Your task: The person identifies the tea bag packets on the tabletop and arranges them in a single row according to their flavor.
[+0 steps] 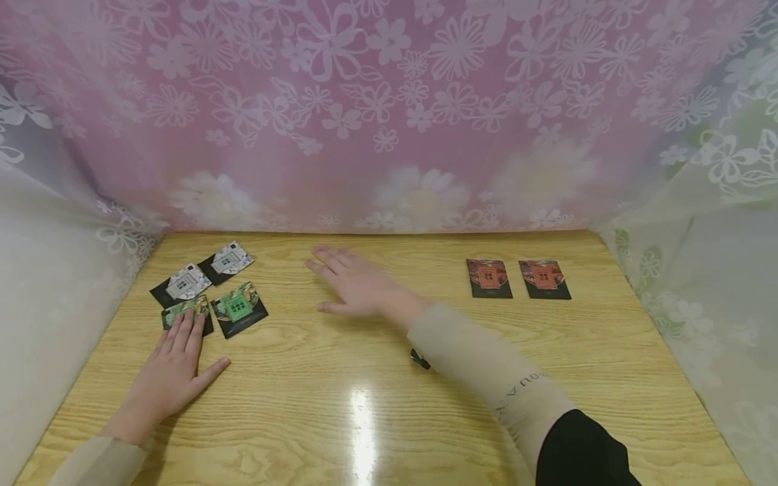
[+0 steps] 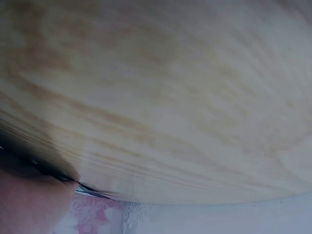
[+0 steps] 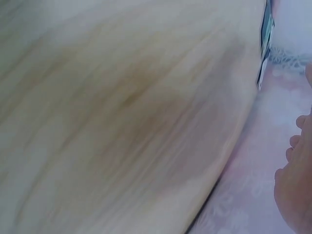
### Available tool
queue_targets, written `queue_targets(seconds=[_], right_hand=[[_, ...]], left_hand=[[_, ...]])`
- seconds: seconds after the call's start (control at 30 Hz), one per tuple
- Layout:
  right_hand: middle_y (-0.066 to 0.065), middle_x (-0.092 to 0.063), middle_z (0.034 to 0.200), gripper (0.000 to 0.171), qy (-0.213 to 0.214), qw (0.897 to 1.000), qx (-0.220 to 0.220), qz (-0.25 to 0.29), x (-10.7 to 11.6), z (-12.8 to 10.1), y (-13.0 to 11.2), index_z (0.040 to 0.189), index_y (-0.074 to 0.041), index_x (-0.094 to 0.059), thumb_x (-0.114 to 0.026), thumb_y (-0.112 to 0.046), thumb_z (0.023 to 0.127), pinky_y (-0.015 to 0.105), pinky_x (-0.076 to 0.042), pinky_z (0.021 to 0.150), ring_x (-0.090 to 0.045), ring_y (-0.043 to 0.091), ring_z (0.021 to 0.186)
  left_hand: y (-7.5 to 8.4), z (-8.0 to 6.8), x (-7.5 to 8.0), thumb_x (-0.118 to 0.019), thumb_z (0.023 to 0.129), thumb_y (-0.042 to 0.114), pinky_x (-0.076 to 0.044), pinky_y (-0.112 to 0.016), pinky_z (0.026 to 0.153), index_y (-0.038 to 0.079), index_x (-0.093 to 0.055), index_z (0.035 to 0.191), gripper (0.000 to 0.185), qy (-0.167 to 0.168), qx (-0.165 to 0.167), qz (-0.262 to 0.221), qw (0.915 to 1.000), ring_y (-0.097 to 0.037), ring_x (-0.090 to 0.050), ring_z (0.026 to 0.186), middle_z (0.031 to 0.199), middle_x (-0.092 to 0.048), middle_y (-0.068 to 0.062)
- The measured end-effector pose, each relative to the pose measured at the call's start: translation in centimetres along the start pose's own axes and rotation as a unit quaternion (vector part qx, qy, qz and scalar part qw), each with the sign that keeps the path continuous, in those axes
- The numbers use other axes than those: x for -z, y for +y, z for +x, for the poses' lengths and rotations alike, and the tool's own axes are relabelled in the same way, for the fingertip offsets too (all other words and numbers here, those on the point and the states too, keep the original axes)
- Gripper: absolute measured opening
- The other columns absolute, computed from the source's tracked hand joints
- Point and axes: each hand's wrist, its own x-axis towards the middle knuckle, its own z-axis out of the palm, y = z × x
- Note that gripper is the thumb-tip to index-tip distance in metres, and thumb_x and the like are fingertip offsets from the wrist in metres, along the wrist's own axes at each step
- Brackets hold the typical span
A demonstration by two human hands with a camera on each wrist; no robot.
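Note:
With its fingers extended, my left hand [image 1: 169, 379] rests its fingertips on a green-and-black packet [image 1: 173, 314] at the left of the table. Beside it lies a second green-and-black packet [image 1: 240, 310]. Two white-patterned black packets, a near one [image 1: 182, 286] and a far one [image 1: 227, 262], lie just behind. My right hand [image 1: 357, 283] is over the middle of the table, fingers spread and nothing held. Part of that hand [image 3: 298, 183] shows at the right wrist view's edge. A small dark object [image 1: 419, 359] peeks out beside the right sleeve, mostly hidden.
Two red-and-black packets, one [image 1: 489, 278] left of the other [image 1: 544, 279], lie at the right rear of the wooden table [image 1: 304, 418]. A pink flowered curtain [image 1: 377, 135] hangs along the back edge, with whitish cloth at both sides.

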Motion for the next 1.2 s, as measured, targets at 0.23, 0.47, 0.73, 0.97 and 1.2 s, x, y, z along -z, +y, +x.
queue_targets(seconds=[0.23, 0.47, 0.73, 0.97, 1.2], right_hand=[[0.008, 0.011, 0.18, 0.092, -0.005, 1.0, 0.016, -0.003, -0.7, 2.1, -2.4, 0.173, -0.017, 0.002, -0.042, -0.065, 0.108, 0.044, -0.002, 0.138, 0.004, 0.027, 0.169], [0.011, 0.003, 0.181, 0.09, -0.016, 0.999, 0.041, -0.007, -1.5, 4.0, -5.0, 0.173, -0.014, -0.006, -0.042, -0.065, 0.108, 0.043, -0.002, 0.138, 0.0, 0.028, 0.169], [0.01, -0.004, 0.181, 0.089, -0.029, 0.997, 0.065, -0.041, -2.6, 5.4, -7.1, 0.173, -0.014, -0.008, -0.038, -0.068, 0.108, 0.043, -0.006, 0.139, -0.004, 0.027, 0.169], [0.007, 0.001, 0.182, 0.087, -0.058, 0.992, 0.078, -0.081, -3.3, 6.7, -8.7, 0.173, -0.018, -0.006, -0.032, -0.069, 0.108, 0.039, -0.004, 0.138, -0.001, 0.023, 0.169], [0.004, 0.009, 0.181, 0.086, -0.087, 0.985, 0.087, -0.124, -4.1, 7.9, -9.9, 0.173, -0.022, 0.001, -0.023, -0.073, 0.108, 0.036, -0.001, 0.138, 0.007, 0.02, 0.169]], left_hand=[[0.0, 0.1, 0.1, -0.055, 0.106, 0.058, -0.015, -0.072, 0.129, -0.009, -0.011, 0.167, 0.101, 0.005, -0.004, 0.001, 1.0, -0.058, -0.012, 0.16, 0.171, -0.013, -0.039], [0.0, 0.1, 0.3, -0.055, 0.106, 0.058, -0.018, -0.073, 0.128, -0.011, -0.014, 0.166, 0.1, 0.012, -0.007, 0.005, 0.9999, -0.059, -0.015, 0.159, 0.17, -0.016, -0.04], [0.0, 0.2, 0.3, -0.056, 0.105, 0.058, -0.022, -0.074, 0.126, -0.011, -0.016, 0.166, 0.1, 0.014, -0.008, 0.013, 0.9998, -0.059, -0.018, 0.158, 0.17, -0.018, -0.04], [0.1, 0.2, 0.5, -0.055, 0.105, 0.059, -0.025, -0.075, 0.123, -0.011, -0.015, 0.166, 0.101, 0.0, -0.003, 0.015, 0.9999, -0.059, -0.017, 0.158, 0.17, -0.017, -0.04], [0.1, 0.3, 0.6, -0.053, 0.106, 0.06, -0.024, -0.076, 0.123, -0.011, -0.012, 0.166, 0.102, -0.014, 0.001, 0.016, 0.9998, -0.059, -0.015, 0.159, 0.171, -0.013, -0.04]])
